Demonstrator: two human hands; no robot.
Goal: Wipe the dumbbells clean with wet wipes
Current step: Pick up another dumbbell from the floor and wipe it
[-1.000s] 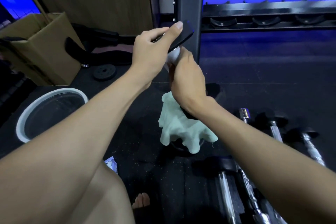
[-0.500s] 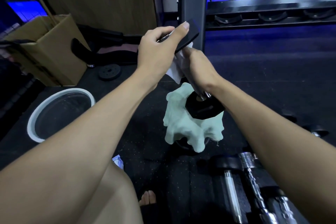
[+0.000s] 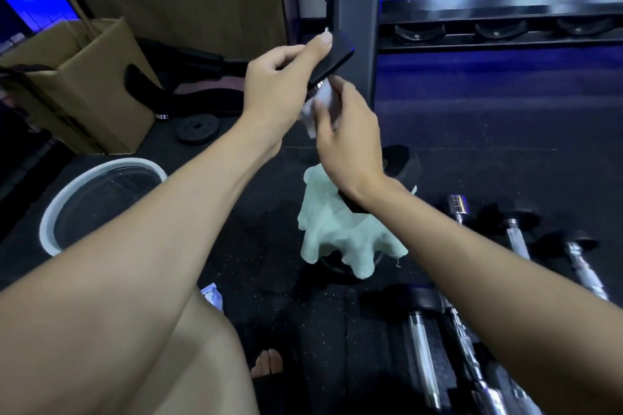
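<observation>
dumbbell (image 3: 332, 55) held up at chest height before the rack post (image 3: 350, 10), upper head pinched in left hand (image 3: 274, 86). right hand (image 3: 347, 135) wrapped round the handle, pressing white wet wipe (image 3: 320, 108) against it. wiping under way on this one, judging by the grip. several more dumbbells (image 3: 418, 340) lying on the floor (image 3: 505, 131) at right, cleaned or not impossible to tell. green cloth (image 3: 340, 232) heaped below.

Dim room, blue glow from behind, wide-angle edge bending, soft blur
</observation>
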